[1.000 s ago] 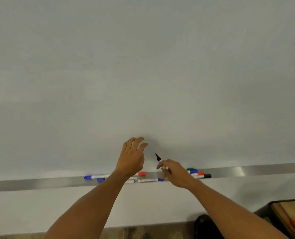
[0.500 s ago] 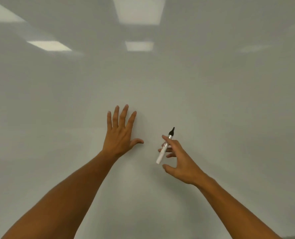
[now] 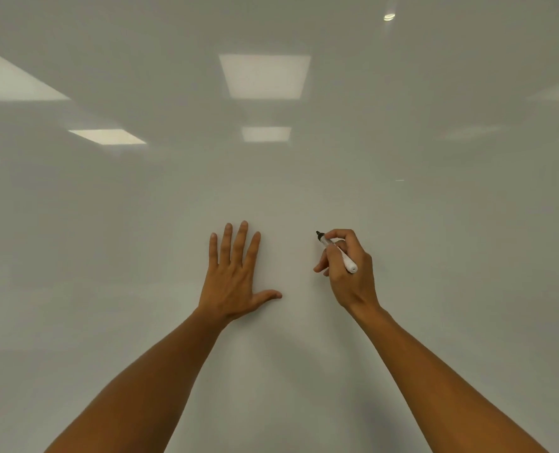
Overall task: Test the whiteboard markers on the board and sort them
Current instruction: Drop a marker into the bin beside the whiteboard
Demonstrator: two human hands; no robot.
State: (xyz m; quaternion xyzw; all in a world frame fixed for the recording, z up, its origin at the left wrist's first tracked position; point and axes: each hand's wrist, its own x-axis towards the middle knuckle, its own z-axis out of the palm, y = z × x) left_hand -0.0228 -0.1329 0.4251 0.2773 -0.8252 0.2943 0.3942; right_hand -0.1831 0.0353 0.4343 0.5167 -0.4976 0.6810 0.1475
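A whiteboard (image 3: 108, 256) fills the whole view, its glossy surface showing reflections of ceiling lights (image 3: 265, 76) across its upper part. Everything else sits against this board.

Toward the board's lower middle, the left hand (image 3: 234, 276) lies flat on it, palm to the surface, the four fingers straight and pointing up, the thumb stretched out to the right. It holds nothing. Its bare forearm runs down to the lower left of the board.

To the right of that hand, with a strip of bare board between the two, the right hand (image 3: 348, 271) is curled round a marker (image 3: 337, 252), pinching it near the front in a writing grip. The marker has a white barrel and a black uncapped tip; the tip points up and left and sits at or just off the board, contact unclear. Its back end sticks out over the knuckles. No ink mark shows on the board near the tip. The right forearm runs down to the lower right.
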